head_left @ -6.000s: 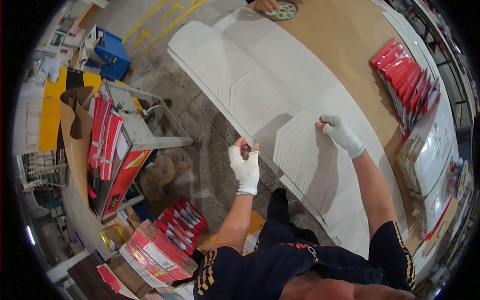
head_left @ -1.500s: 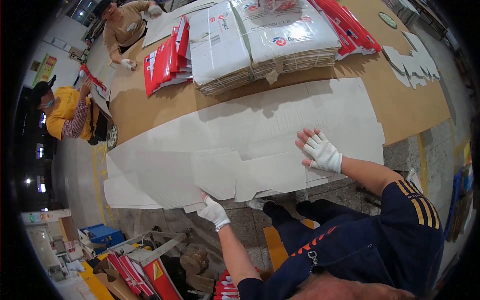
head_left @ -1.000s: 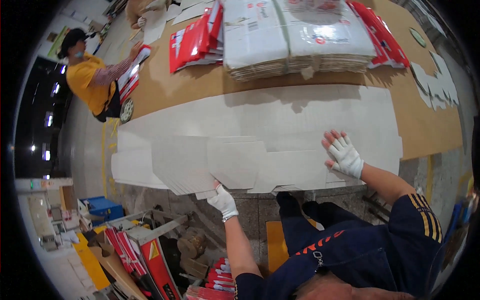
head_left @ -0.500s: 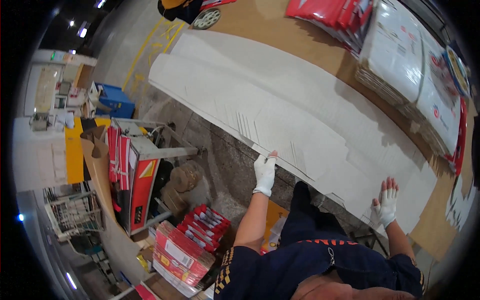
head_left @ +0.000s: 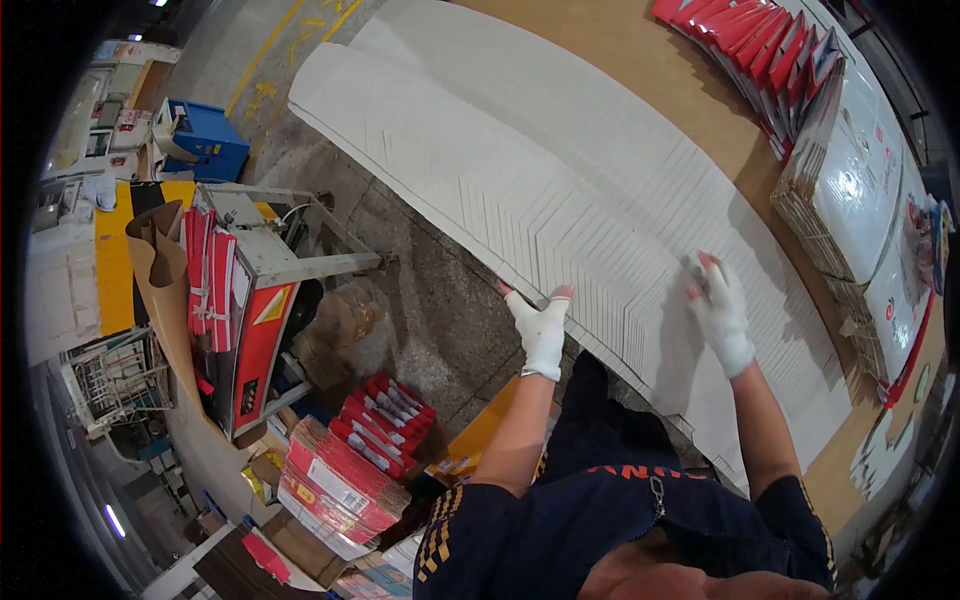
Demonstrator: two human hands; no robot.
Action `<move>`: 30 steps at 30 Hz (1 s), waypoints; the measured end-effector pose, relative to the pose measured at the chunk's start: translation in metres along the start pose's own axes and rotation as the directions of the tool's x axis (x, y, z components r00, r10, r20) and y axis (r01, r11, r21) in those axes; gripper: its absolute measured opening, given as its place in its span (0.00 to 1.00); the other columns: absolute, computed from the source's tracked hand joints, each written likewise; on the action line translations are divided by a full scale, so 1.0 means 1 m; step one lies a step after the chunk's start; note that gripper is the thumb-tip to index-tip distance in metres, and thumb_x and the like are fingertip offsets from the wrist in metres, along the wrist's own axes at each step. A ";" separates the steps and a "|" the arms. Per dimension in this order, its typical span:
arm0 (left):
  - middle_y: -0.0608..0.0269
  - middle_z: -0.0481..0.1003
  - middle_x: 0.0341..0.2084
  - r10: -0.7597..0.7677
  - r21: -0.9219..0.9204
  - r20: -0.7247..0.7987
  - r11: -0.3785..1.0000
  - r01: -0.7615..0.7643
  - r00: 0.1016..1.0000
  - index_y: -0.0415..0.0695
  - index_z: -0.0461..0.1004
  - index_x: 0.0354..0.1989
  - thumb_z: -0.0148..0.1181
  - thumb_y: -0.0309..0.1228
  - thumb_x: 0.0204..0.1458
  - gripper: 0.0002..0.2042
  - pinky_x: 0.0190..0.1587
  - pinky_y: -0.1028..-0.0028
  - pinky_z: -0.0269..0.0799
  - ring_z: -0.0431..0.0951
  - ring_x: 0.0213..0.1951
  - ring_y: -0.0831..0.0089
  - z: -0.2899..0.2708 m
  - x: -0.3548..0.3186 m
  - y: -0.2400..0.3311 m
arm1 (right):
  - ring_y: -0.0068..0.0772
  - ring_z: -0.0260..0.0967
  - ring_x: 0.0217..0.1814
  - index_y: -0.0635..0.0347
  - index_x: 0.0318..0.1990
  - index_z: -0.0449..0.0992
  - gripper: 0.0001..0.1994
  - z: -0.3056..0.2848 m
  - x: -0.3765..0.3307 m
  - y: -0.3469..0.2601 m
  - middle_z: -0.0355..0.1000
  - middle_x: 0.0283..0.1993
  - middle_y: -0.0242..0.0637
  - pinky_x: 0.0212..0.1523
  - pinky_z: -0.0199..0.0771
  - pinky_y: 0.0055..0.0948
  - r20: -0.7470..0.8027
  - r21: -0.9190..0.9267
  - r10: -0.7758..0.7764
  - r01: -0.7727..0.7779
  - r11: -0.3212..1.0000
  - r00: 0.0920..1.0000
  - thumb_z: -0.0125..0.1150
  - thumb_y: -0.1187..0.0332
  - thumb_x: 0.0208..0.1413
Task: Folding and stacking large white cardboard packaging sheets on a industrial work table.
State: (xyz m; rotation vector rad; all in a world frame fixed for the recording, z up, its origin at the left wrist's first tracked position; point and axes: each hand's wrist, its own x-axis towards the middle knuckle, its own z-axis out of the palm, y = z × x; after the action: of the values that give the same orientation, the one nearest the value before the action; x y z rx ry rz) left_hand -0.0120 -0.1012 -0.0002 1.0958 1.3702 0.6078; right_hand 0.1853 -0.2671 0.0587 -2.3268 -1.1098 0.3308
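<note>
White cardboard blanks (head_left: 560, 200), flat, die-cut, fanned in overlapping row across brown table (head_left: 650, 60); count not readable. Two hands, both in white fingerless gloves. Left hand (head_left: 541, 325): at near edge of row, fingers closed on blank edge. Right hand (head_left: 719, 310): fingers loosely spread, resting on top of blanks. One red box stack (head_left: 770, 45) far right, beside one bundled white stack (head_left: 850, 190).

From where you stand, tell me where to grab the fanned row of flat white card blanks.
Grip the fanned white blanks by their near edge, which overhangs the table, coming from your side. The left hand already pinches that edge; the right hand rests flat on top.
</note>
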 end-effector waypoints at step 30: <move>0.44 0.56 0.58 -0.149 -0.280 -0.028 0.950 0.136 0.988 0.27 0.43 0.62 0.62 0.30 0.47 0.40 0.60 0.72 0.54 0.60 0.57 0.62 0.006 0.007 -0.012 | 0.18 0.55 0.25 0.68 0.28 0.71 0.10 0.037 0.067 -0.028 0.60 0.20 0.28 0.27 0.59 0.23 0.284 0.328 0.327 -0.412 0.850 0.901 0.58 0.68 0.50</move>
State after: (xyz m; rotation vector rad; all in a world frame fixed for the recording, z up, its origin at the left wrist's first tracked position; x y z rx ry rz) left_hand -0.0085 -0.1015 -0.0153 0.7545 1.3458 0.6999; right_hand 0.1931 -0.1873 0.0448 -2.1671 -0.5998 0.8862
